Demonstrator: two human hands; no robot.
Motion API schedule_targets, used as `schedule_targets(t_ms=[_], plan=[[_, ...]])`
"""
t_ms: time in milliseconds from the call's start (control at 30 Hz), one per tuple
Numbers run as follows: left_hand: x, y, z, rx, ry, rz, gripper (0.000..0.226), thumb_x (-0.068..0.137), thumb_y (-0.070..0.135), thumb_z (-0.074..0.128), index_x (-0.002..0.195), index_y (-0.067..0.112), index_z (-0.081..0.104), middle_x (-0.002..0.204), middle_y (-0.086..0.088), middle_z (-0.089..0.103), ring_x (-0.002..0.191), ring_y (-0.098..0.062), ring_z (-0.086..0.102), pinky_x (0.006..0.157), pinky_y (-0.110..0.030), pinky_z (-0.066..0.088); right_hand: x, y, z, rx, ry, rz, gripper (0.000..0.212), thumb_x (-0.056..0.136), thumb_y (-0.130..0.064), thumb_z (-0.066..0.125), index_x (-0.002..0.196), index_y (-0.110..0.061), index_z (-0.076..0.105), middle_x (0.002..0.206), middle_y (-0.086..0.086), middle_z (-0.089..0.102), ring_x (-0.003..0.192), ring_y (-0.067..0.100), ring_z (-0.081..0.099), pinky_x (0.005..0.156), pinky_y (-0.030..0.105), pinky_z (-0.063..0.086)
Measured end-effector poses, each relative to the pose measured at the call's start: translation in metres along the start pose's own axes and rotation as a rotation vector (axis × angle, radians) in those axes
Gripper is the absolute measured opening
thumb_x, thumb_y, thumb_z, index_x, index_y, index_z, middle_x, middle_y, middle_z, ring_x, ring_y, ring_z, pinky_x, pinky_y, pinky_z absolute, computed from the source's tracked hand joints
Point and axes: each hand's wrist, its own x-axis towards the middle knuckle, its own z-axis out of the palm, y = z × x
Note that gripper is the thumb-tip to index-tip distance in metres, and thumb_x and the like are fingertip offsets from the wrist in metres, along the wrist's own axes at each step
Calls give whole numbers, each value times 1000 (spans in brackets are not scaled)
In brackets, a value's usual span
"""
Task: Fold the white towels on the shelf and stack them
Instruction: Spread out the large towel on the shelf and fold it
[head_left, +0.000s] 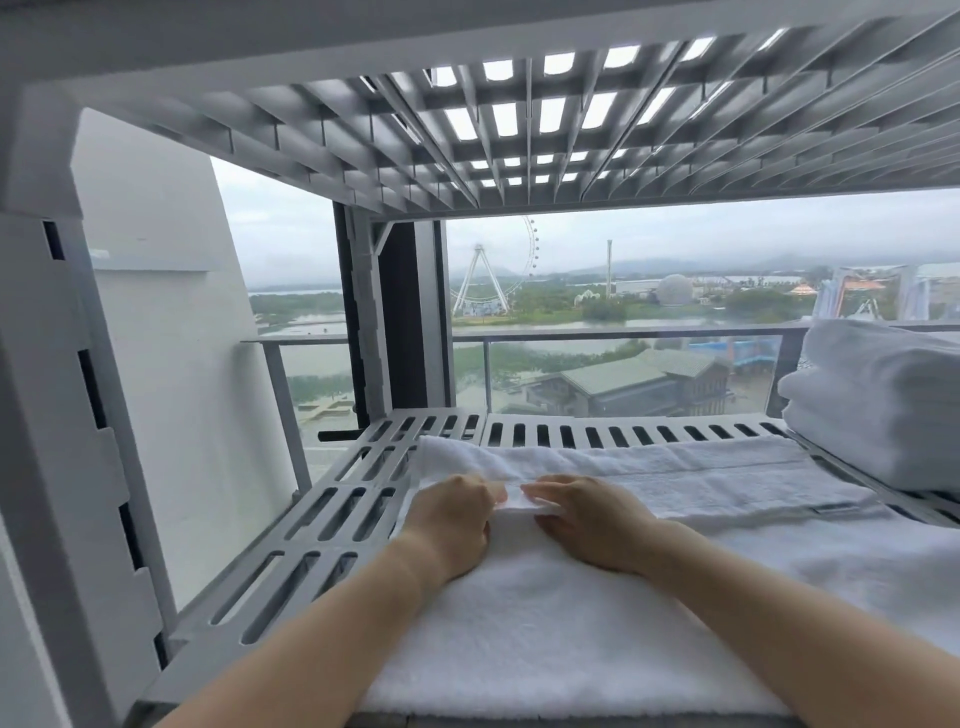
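towel (545, 613) lengthwise left-right on shelf (322, 525)

Soft overcast daylight from window (623, 312); faint shadows, wide-angle edge bowing, slight blur.

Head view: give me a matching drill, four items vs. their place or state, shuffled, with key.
Column 1
1. left hand
2. right hand
3. folded towel stack
4. slatted shelf

Column 2
A. sits at the far right of the shelf
B. bare grey surface showing left of the spread towel
C. pinches the towel edge from the left side
D. pinches the towel edge from the right side, fingertips facing the other hand

Both hands grip the same edge of the spread towel.

Pairs: 1-C, 2-D, 3-A, 4-B
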Motion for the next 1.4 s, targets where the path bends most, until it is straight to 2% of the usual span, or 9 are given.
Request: schedule_targets(t_ms=[167, 333, 467, 600, 800, 967, 1233, 1333, 1400], plan=[[2, -2, 2, 36, -37, 10, 36, 84, -2, 36, 101, 18, 61, 108, -3, 65, 102, -23, 59, 84, -36, 49, -8, 29, -10, -13, -13, 152, 59, 82, -6, 39, 136, -29, 43, 146, -5, 40, 131, 21, 41, 105, 36, 38], [5, 3, 5, 54, -23, -9, 40, 86, 0, 35, 111, 21, 59, 114, -1, 62, 104, -22, 58, 84, -34, 48, -35, 83, -29, -47, -51, 384, 59, 81, 0, 33, 132, -25, 48, 144, 1, 45, 131, 22, 42, 108, 35, 35], [7, 5, 10, 39, -85, 19, 37, 97, 14, 34, 127, 30, 50, 129, 3, 55, 115, -21, 54, 95, -39, 47, -43, 77, -26, -73, -64, 354, 57, 83, 4, 30, 132, -17, 49, 153, 2, 30, 139, 23, 30, 114, 38, 26], [-2, 0, 9, -20, -97, 22, 35, 101, 26, 33, 130, 28, 51, 130, 0, 57, 118, -21, 53, 99, -37, 43, -54, 65, -28, -97, -48, 385, 52, 84, 4, 30, 128, -15, 52, 152, 2, 33, 137, 24, 33, 112, 40, 30], [-23, 4, 3, -14, -64, 98, 41, 99, 16, 35, 135, 31, 46, 131, -1, 57, 119, -19, 54, 102, -35, 42, -82, 44, -29, -138, -38, 430, 49, 87, -2, 29, 128, -17, 52, 145, 3, 43, 132, 25, 40, 107, 41, 36], [-43, 11, -3, 10, -52, 121, 39, 97, 12, 36, 128, 29, 51, 124, -1, 61, 111, -20, 58, 95, -35, 47, -108, 25, -27, -148, -18, 496, 48, 87, -4, 30, 127, -18, 52, 139, 4, 49, 126, 26, 45, 104, 40, 39], [-88, 28, -22, 24, -119, 67, 42, 97, 20, 34, 136, 29, 44, 134, -3, 54, 120, -23, 52, 100, -40, 43, -151, 1, -30, -128, 34, 471, 49, 85, -2, 30, 125, -17, 54, 135, 4, 53, 123, 25, 49, 102, 39, 41], [-99, 42, -32, -4, -110, 23, 34, 93, 34, 43, 123, 26, 54, 125, 1, 59, 111, -20, 57, 91, -37, 48, -163, -6, -32, -79, 114, 420, 45, 84, 0, 33, 119, -12, 59, 127, 8, 60, 118, 25, 54, 99, 38, 44], [-102, 54, -37, 12, -62, 26, 32, 91, 34, 46, 120, 24, 55, 122, 1, 61, 108, -19, 58, 86, -35, 50, -168, -12, -34, -60, 156, 376, 39, 85, -1, 36, 113, -8, 61, 122, 10, 63, 113, 25, 57, 97, 37, 46]])
